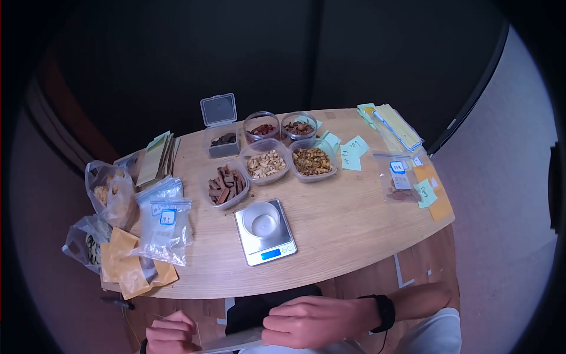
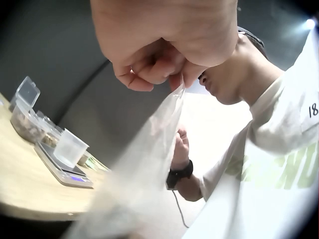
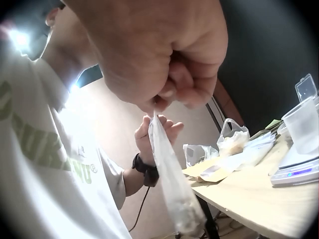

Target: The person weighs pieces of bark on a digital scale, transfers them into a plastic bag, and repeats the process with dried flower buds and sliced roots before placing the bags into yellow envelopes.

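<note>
Both hands are off the table's front edge, holding a clear plastic bag [image 1: 233, 341] by its top. The left hand [image 1: 171, 334] pinches one end; its curled fingers [image 2: 142, 74] meet the film in the left wrist view. At the other end, the right hand [image 1: 318, 321] pinches the bag between thumb and curled fingers. Seen from the right wrist, the bag [image 3: 172, 174] hangs down with pale pieces at its bottom. On the table a clear cup [image 1: 261, 220] stands on a silver scale [image 1: 280, 245] with a lit blue display.
Several clear tubs of dried pieces, including a tub of brown strips [image 1: 224, 184], stand behind the scale. Zip bags [image 1: 165, 230], yellow envelopes [image 1: 127, 262] and plastic bags [image 1: 112, 194] lie at the left. Papers, green notes [image 1: 354, 153] and another zip bag [image 1: 401, 180] lie at the right.
</note>
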Available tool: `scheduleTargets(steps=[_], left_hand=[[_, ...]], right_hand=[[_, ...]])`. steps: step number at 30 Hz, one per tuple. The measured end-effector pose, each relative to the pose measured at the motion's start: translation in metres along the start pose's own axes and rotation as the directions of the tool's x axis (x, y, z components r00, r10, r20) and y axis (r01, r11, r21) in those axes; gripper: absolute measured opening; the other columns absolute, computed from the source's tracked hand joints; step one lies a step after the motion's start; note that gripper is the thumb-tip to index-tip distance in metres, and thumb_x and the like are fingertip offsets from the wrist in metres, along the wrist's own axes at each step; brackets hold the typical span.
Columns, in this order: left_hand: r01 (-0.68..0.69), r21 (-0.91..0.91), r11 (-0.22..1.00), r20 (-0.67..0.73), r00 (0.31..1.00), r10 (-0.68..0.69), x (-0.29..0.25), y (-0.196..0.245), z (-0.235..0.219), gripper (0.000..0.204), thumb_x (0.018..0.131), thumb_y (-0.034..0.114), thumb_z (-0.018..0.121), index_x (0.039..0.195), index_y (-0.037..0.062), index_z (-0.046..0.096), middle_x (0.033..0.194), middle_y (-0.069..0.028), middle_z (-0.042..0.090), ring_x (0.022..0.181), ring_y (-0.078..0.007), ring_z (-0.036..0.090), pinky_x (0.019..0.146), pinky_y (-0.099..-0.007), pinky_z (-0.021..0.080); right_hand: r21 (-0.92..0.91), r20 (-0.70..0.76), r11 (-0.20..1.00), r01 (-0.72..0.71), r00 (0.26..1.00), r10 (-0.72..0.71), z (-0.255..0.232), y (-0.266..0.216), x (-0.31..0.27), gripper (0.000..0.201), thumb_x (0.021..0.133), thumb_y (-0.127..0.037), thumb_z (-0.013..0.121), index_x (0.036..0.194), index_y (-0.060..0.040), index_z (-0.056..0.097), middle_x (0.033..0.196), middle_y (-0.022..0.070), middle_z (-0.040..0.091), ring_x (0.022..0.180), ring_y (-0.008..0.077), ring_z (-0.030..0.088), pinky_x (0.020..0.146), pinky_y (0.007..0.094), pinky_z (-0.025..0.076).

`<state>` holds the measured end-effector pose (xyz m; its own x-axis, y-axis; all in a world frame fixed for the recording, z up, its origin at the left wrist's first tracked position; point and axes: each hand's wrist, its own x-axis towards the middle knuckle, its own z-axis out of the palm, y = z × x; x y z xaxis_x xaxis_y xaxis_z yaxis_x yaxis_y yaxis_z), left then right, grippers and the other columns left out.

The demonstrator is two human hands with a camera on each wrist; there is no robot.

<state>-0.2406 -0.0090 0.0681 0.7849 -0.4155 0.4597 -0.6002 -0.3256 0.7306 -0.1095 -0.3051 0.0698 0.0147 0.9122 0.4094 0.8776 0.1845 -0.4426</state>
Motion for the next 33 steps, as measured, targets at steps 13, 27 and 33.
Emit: scheduleTargets(steps=[13, 27, 33], left_hand=[[0.041, 0.261, 0.965, 0.3, 0.946, -0.122, 0.069, 0.004, 0.004, 0.011, 0.081, 0.009, 0.071, 0.087, 0.0009, 0.066, 0.086, -0.0093, 0.063, 0.074, -0.0229, 0.062, 0.067, -0.0347, 0.052], [-0.191, 0.329, 0.925, 0.43, 0.902, 0.033, 0.105, 0.013, 0.039, 0.018, 0.068, 0.006, 0.075, 0.072, 0.0042, 0.057, 0.066, -0.0051, 0.05, 0.055, -0.0229, 0.052, 0.053, -0.0341, 0.045], [-0.332, 0.474, 0.816, 0.514, 0.856, 0.049, 0.099, 0.03, 0.032, 0.018, 0.062, 0.009, 0.067, 0.078, 0.004, 0.061, 0.065, -0.0026, 0.045, 0.053, -0.015, 0.052, 0.045, -0.0279, 0.042]], right_hand=[[0.018, -0.032, 0.999, -0.036, 0.999, 0.037, -0.019, 0.006, -0.003, 0.021, 0.09, -0.018, 0.064, 0.079, -0.0051, 0.052, 0.074, 0.0049, 0.048, 0.071, 0.0183, 0.057, 0.066, 0.0315, 0.051], [-0.436, 0.096, 0.896, -0.081, 0.986, 0.136, -0.008, -0.015, 0.005, 0.006, 0.079, -0.014, 0.06, 0.077, -0.0097, 0.057, 0.079, 0.001, 0.054, 0.074, 0.0146, 0.058, 0.064, 0.0267, 0.041], [-0.137, 0.009, 0.99, -0.011, 1.0, 0.013, -0.012, -0.007, -0.004, 0.009, 0.076, -0.01, 0.062, 0.083, -0.0063, 0.06, 0.08, 0.0026, 0.054, 0.078, 0.0163, 0.059, 0.066, 0.0297, 0.047]])
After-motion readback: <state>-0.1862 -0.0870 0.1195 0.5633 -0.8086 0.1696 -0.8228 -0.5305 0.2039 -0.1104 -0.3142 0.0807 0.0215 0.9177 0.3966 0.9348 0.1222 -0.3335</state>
